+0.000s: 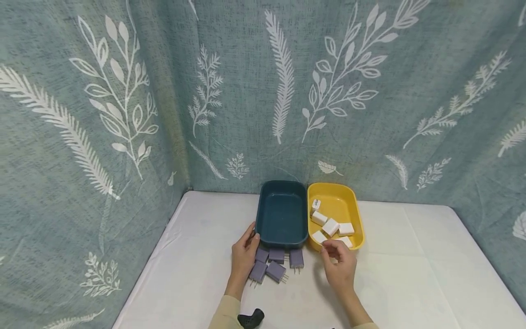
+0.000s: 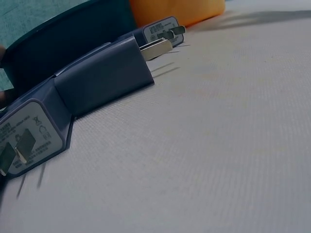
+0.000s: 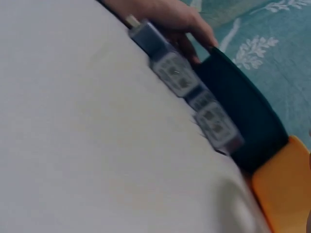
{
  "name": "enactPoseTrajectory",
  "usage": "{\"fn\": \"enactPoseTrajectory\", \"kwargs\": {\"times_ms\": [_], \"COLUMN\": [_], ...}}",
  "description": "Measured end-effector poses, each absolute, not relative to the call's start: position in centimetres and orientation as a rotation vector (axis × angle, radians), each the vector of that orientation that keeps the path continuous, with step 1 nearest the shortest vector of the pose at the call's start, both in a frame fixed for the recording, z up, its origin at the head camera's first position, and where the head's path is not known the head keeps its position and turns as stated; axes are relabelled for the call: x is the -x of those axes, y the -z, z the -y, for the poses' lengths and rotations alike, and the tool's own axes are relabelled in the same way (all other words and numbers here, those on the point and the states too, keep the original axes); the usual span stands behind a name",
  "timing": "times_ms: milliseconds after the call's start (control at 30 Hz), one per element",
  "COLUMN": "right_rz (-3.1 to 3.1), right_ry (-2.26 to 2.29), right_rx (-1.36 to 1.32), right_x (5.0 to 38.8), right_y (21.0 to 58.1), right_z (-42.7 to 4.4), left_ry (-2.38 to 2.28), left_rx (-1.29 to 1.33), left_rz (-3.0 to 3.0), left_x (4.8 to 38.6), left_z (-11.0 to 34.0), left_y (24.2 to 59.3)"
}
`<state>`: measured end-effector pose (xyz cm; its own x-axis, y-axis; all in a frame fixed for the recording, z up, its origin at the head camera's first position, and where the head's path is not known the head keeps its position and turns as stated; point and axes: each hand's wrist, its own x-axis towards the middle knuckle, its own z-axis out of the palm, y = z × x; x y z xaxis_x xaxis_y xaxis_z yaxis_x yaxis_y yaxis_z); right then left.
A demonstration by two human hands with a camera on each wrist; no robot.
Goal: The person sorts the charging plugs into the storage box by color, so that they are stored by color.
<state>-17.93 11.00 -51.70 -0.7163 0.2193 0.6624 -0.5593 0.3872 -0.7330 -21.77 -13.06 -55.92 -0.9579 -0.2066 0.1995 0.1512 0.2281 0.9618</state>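
Note:
Beside the near left corner of a dark blue bin (image 1: 283, 243), my left hand (image 1: 244, 256) touches the bin's side with its fingers and thumb. Several purple plug adapters (image 1: 276, 271) lie on the table just right of that hand, prongs showing on some; the left wrist view shows purple adapters (image 2: 104, 75) up close. My right hand (image 1: 342, 264) is over the near edge of a yellow bin (image 1: 358, 224), its fingers loosely bent, with nothing visible between them. Several white plug adapters (image 1: 330, 227) lie inside the yellow bin, those nearest the right hand partly hidden.
The two bins stand side by side at the back of a white-covered table (image 1: 411, 265), against a leaf-patterned teal curtain (image 1: 246, 91). A small black object (image 1: 251, 318) shows beside the left sleeve at the bottom of the head view.

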Motion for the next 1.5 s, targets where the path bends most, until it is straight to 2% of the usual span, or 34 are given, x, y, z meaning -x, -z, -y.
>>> {"fn": "enactPoseTrajectory", "kwargs": {"times_ms": [167,467,900,1500], "right_rz": [1.967,2.071,2.162,2.474], "right_ry": [-1.416,-1.508,-1.529,-1.655], "right_rx": [-0.312,-0.369,-0.440,-0.303], "right_x": [17.2,15.8,17.3,17.9], "right_y": [53.0,54.3,58.2,57.8], "right_z": [-10.0,-8.6,-10.0,-9.1], "left_ry": [1.816,1.733,1.807,1.790], "left_rx": [0.000,-0.022,-0.054,-0.056], "left_rz": [2.228,2.262,2.239,2.237], "left_x": [20.7,21.5,22.0,22.4], "left_z": [13.2,14.2,13.8,14.6], "left_y": [54.0,57.6,58.1,57.6]}}
